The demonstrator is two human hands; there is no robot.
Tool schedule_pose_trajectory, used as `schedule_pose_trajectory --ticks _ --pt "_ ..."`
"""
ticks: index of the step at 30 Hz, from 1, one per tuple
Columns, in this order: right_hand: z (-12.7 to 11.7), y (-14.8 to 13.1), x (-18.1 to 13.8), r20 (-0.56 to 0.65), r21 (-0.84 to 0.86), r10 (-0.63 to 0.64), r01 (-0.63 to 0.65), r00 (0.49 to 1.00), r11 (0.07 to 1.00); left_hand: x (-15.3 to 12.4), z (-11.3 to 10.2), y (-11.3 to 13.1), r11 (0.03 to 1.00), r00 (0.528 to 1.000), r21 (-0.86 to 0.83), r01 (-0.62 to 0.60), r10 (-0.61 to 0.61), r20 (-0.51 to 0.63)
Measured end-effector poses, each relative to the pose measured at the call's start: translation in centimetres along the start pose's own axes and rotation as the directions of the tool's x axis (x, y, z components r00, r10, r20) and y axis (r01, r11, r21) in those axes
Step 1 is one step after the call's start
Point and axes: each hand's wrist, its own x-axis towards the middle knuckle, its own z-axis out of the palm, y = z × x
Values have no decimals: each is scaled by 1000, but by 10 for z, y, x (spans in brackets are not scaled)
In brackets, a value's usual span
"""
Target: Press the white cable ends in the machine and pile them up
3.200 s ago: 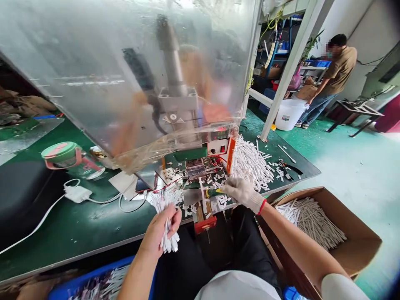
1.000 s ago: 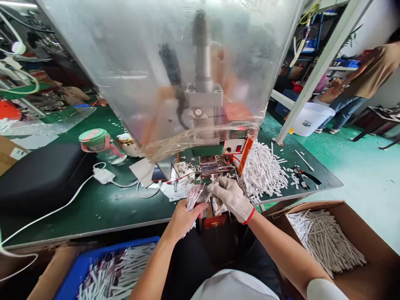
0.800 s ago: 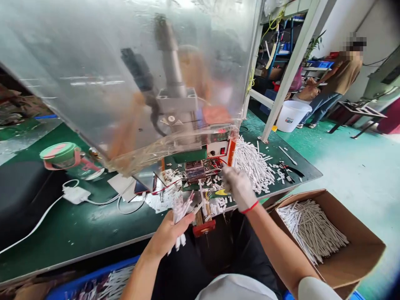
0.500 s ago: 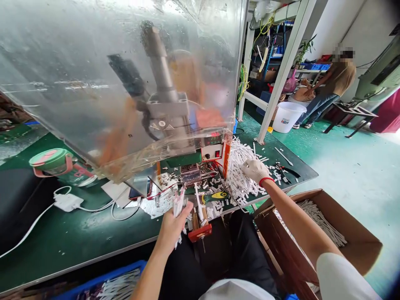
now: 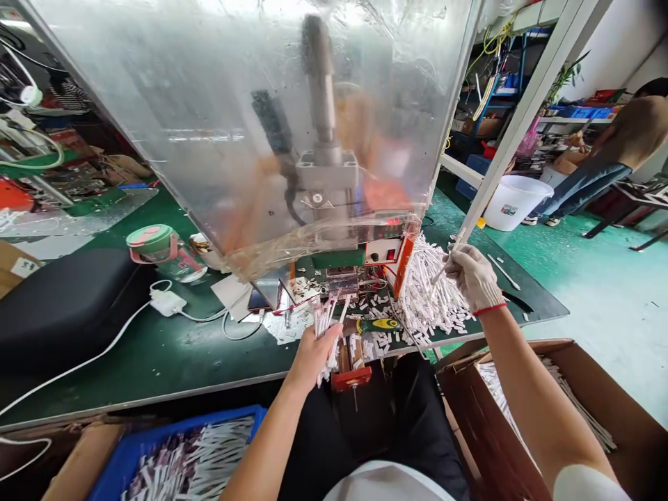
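Observation:
My bare left hand (image 5: 312, 353) is closed round a bundle of thin white strips (image 5: 324, 323), held upright in front of the machine's small metal block (image 5: 342, 282). Beside it, a lone white strip runs from that block towards a wooden slide with a red end (image 5: 351, 378). My right hand (image 5: 474, 275), in a white glove with a red cuff, pinches a single white strip between thumb and fingers. This hand is above the right side of a heap of white strips (image 5: 431, 296) on the bench.
A cloudy clear guard (image 5: 219, 90) covers the press. A yellow-green handled tool (image 5: 378, 325) lies among scraps. A blue crate (image 5: 255, 417) and a cardboard box (image 5: 568, 348) of strips flank my legs. A green-lidded jug (image 5: 164, 250) stands left; a person (image 5: 626, 139) bends over at far right.
My right hand has lifted off the heap and now shows a strip in its fingers. The left hand still grips its bundle. The view has swung left.

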Motion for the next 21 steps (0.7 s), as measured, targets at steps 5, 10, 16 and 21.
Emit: schedule_pose_trajectory --ticks 5,10,16,21 --pt "45 20 -89 417 -58 314 -320 853 946 -19 -11 -6 997 999 -77 -31 30 -12" --pt "113 68 -137 464 -264 503 -428 729 864 -29 -20 -11 990 998 -142 10 -19 -60" --pt "141 92 -126 319 -272 504 -432 803 860 -39 -34 -19 984 992 -173 53 -72 -106" --pt "141 88 -123 302 -288 536 -461 788 840 -43 -36 -19 981 988 -183 70 -93 -119"
